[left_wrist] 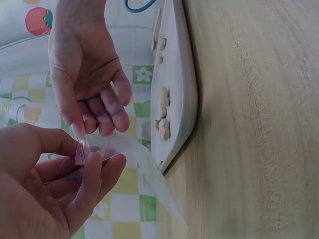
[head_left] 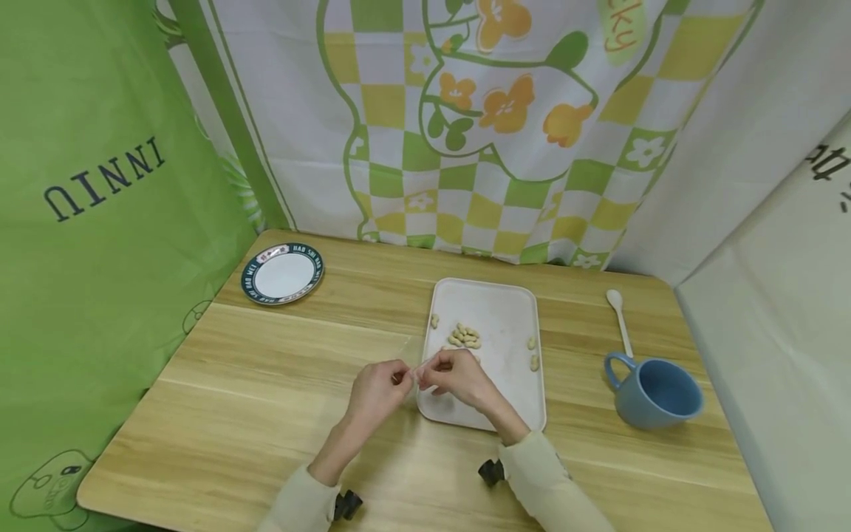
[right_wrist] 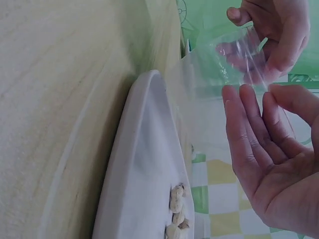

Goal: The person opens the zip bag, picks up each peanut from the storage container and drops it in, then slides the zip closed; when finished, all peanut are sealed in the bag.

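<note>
My left hand [head_left: 375, 393] and right hand [head_left: 463, 378] meet over the left front edge of the white tray [head_left: 505, 314]. Between them they hold a clear plastic bag [right_wrist: 207, 82], each pinching its upper edge between thumb and fingers. In the right wrist view the see-through film spreads below the fingertips, with a thin reddish line along its edge. The left wrist view shows the bag [left_wrist: 152, 174] hanging down beside the tray. Several unshelled peanuts [head_left: 464, 336] lie clustered on the tray, with a few more near its sides.
A blue mug [head_left: 654, 395] stands to the right of the tray, with a white spoon [head_left: 620, 321] behind it. A plate with a dark green rim [head_left: 315, 279] lies at the back left. Patterned curtains [head_left: 399, 214] hang along the table's back edge.
</note>
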Available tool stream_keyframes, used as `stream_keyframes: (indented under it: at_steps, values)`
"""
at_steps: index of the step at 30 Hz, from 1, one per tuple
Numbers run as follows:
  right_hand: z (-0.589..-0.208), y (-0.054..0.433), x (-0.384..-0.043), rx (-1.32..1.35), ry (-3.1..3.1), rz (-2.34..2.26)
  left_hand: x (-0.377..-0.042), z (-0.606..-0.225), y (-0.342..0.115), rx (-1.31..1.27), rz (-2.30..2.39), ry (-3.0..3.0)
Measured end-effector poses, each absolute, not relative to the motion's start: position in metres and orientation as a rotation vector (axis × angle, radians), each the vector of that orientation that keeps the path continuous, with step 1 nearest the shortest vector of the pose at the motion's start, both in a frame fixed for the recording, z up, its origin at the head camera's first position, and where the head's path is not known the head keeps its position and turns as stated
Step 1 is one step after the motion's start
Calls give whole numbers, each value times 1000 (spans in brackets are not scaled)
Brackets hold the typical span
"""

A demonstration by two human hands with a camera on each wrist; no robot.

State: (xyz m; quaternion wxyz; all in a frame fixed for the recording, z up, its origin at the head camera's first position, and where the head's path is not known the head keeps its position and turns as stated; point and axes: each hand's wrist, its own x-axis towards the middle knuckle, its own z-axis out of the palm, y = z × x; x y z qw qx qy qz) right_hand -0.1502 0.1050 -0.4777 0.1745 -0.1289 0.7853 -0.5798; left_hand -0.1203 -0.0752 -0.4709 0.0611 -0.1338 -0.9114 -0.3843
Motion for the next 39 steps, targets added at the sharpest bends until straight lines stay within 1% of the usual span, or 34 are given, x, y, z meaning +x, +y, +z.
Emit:
stream_keyframes:
  at_steps: [2, 10, 16, 20, 26, 28, 34, 39]
  values:
    - [-476, 106, -151, -372, 2250, -1618, -122, -471, -75, -428, -1087, -2745]
    - [-475, 109, -147, -280, 2376, -1510, -131, -459, -80, -328, -821, -2583]
    - [-473, 105, -144, -145, 2408, -1620, -121, -459, -72, -402, -698, -2589]
    - [-471, 99, -145, -146, 2359, -1728, -113, -462, -64, -444, -707, -2569]
    - [-472, 97, -145, -196, 2346, -1798, -106, -462, -68, -565, -841, -2633]
    - [-472, 98, -146, -216, 2352, -1796, -109, -464, -74, -656, -866, -2644]
    - [-467, 103, -149, -233, 2345, -1763, -126, -476, -83, -967, -591, -2646]
    - [-449, 99, -139, -291, 2316, -1746, -132, -484, -79, -976, -556, -2656]
